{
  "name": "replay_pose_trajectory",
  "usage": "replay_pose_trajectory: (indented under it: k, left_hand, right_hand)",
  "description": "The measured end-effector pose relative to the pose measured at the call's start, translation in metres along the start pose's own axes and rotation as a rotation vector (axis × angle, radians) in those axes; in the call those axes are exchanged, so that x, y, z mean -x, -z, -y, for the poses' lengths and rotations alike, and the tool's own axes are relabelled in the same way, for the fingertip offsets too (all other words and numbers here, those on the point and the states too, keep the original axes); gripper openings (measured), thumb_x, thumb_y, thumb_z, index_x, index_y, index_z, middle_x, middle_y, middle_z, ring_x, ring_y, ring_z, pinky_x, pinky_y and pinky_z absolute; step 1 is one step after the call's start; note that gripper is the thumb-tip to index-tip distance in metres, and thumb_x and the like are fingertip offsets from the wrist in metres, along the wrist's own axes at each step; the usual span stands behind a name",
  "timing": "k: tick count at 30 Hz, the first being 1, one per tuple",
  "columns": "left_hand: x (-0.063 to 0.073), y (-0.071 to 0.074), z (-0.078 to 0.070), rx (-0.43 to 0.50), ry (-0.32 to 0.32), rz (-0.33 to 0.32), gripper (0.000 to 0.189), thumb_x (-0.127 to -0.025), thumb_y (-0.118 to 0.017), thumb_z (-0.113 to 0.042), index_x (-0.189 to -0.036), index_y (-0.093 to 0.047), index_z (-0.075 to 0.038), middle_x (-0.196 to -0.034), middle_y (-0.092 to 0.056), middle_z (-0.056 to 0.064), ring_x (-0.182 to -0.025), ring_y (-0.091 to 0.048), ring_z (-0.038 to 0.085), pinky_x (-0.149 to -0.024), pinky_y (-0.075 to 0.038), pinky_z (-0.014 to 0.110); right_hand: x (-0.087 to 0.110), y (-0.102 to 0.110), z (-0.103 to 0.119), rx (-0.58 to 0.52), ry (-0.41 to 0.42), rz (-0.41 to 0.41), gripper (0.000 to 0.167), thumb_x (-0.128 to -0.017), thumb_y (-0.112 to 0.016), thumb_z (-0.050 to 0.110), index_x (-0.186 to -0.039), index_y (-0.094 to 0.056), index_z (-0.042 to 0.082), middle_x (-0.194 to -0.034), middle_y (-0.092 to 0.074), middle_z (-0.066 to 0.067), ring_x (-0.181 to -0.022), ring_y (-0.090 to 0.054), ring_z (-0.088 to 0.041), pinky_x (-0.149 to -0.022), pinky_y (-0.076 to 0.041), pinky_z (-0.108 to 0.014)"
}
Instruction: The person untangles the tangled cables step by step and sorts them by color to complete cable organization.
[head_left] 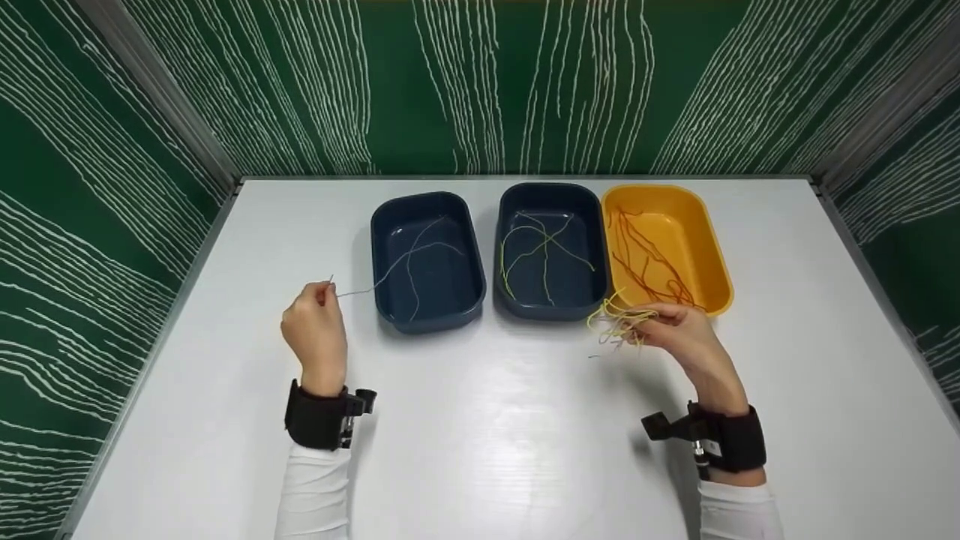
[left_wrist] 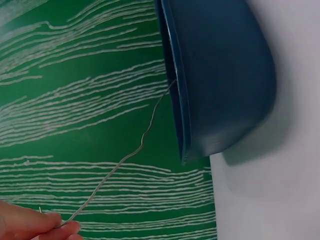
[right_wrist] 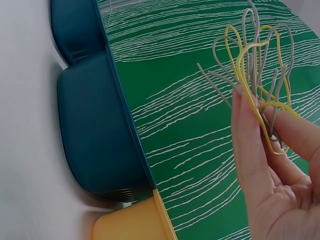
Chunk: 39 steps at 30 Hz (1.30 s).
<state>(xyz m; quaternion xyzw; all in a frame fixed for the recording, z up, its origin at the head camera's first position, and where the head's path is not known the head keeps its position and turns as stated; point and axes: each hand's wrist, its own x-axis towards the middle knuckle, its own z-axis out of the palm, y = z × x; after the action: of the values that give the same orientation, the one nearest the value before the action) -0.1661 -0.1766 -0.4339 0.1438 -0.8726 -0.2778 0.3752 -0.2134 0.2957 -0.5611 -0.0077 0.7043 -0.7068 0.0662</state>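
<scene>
While the left hand point(head_left: 312, 328) pinches a gray string point(left_wrist: 106, 178) running into a blue tub point(head_left: 427, 324) near the table's point(head_left: 480, 420) back edge, I see the right hand point(head_left: 691, 341) gripping yellow and gray strings point(right_wrist: 256, 45) nearer the right edge.

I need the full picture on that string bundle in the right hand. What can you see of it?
The string bundle is a loose tangle of thin, cord-like yellow and grey strands, bent into loops, with several free ends sticking out. The right hand pinches it in the air between thumb and fingers, which hide part of it. In the head view it appears by the near corners of the middle dark blue bin and the yellow bin; whether it touches either is unclear.
</scene>
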Motion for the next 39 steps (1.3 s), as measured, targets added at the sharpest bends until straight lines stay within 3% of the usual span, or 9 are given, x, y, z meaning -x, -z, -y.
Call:
replay_pose_trajectory:
  k: [7, 15, 20, 25, 28, 30, 32, 36, 39]
  left_hand:
    - [0.002, -0.011, -0.013, -0.003, -0.114, 0.128, 0.01, -0.079, -0.063, -0.003, -0.078, -0.067, 0.006, -0.07, -0.065, 0.017, -0.06, -0.061, 0.031, -0.055, -0.047, 0.042]
    - [0.002, -0.019, -0.029, -0.01, -0.23, 0.388, 0.008, -0.078, -0.065, -0.005, -0.078, -0.067, 0.002, -0.075, -0.066, 0.015, -0.064, -0.062, 0.028, -0.058, -0.049, 0.038]
    - [0.005, -0.027, -0.031, -0.045, -0.282, 0.515, 0.006, -0.077, -0.066, -0.006, -0.078, -0.068, 0.0, -0.075, -0.066, 0.013, -0.066, -0.062, 0.026, -0.059, -0.049, 0.037]
    - [0.009, -0.033, -0.029, -0.067, -0.317, 0.623, 0.005, -0.077, -0.066, -0.003, -0.08, -0.068, 0.001, -0.076, -0.066, 0.012, -0.067, -0.062, 0.025, -0.06, -0.05, 0.034]
    - [0.011, -0.036, -0.029, -0.096, -0.337, 0.654, 0.006, -0.077, -0.066, -0.003, -0.08, -0.068, 0.001, -0.076, -0.066, 0.012, -0.068, -0.062, 0.026, -0.06, -0.05, 0.034]
    - [0.011, -0.037, -0.029, -0.119, -0.355, 0.664, 0.005, -0.076, -0.066, -0.003, -0.079, -0.069, 0.001, -0.076, -0.066, 0.012, -0.067, -0.063, 0.027, -0.06, -0.051, 0.035]
    - [0.01, -0.038, -0.03, -0.136, -0.378, 0.673, 0.005, -0.076, -0.067, -0.003, -0.078, -0.069, 0.0, -0.076, -0.066, 0.013, -0.066, -0.063, 0.027, -0.059, -0.051, 0.035]
    - [0.009, -0.039, -0.031, -0.169, -0.415, 0.691, 0.008, -0.078, -0.063, 0.0, -0.071, -0.068, 0.001, -0.071, -0.065, 0.014, -0.062, -0.062, 0.028, -0.056, -0.05, 0.038]
    - [0.008, -0.04, -0.031, -0.205, -0.446, 0.701, 0.017, -0.079, -0.058, 0.003, -0.064, -0.064, 0.001, -0.066, -0.064, 0.015, -0.059, -0.061, 0.028, -0.053, -0.049, 0.039]
  right_hand:
    - [0.001, -0.002, 0.001, 0.007, -0.001, -0.004, 0.039, -0.078, -0.068, 0.021, -0.109, -0.06, 0.0, -0.101, -0.062, -0.02, -0.082, -0.062, -0.027, -0.068, -0.052, -0.032]
    - [0.003, -0.004, 0.002, -0.027, 0.007, 0.012, 0.038, -0.078, -0.067, 0.017, -0.109, -0.059, -0.003, -0.102, -0.061, -0.022, -0.086, -0.061, -0.03, -0.073, -0.051, -0.035]
    - [0.005, -0.006, 0.005, -0.029, -0.001, 0.021, 0.038, -0.079, -0.067, 0.018, -0.11, -0.059, -0.002, -0.103, -0.061, -0.021, -0.086, -0.061, -0.03, -0.073, -0.051, -0.035]
    - [0.027, -0.028, 0.047, -0.013, 0.007, 0.061, 0.032, -0.081, -0.065, 0.019, -0.107, -0.062, 0.0, -0.096, -0.065, -0.011, -0.081, -0.063, -0.019, -0.072, -0.051, -0.029]
    - [0.026, -0.028, 0.047, -0.017, -0.001, 0.067, 0.032, -0.082, -0.064, 0.017, -0.108, -0.061, -0.001, -0.097, -0.065, -0.012, -0.082, -0.062, -0.02, -0.073, -0.05, -0.03]
    - [0.019, -0.019, 0.03, -0.075, 0.021, 0.101, 0.031, -0.082, -0.064, 0.016, -0.108, -0.061, 0.0, -0.098, -0.064, -0.014, -0.083, -0.062, -0.021, -0.073, -0.05, -0.031]
    - [0.014, -0.014, 0.021, -0.036, 0.001, 0.084, 0.033, -0.082, -0.064, 0.017, -0.11, -0.061, 0.001, -0.1, -0.064, -0.013, -0.084, -0.062, -0.021, -0.073, -0.05, -0.031]
    - [0.019, -0.017, 0.031, -0.093, 0.007, 0.12, 0.028, -0.084, -0.061, 0.01, -0.109, -0.061, 0.0, -0.099, -0.064, -0.012, -0.083, -0.062, -0.02, -0.071, -0.05, -0.03]
    - [0.013, -0.014, 0.02, -0.061, 0.002, 0.105, 0.03, -0.083, -0.062, 0.013, -0.11, -0.06, 0.0, -0.101, -0.063, -0.013, -0.085, -0.061, -0.022, -0.071, -0.05, -0.031]
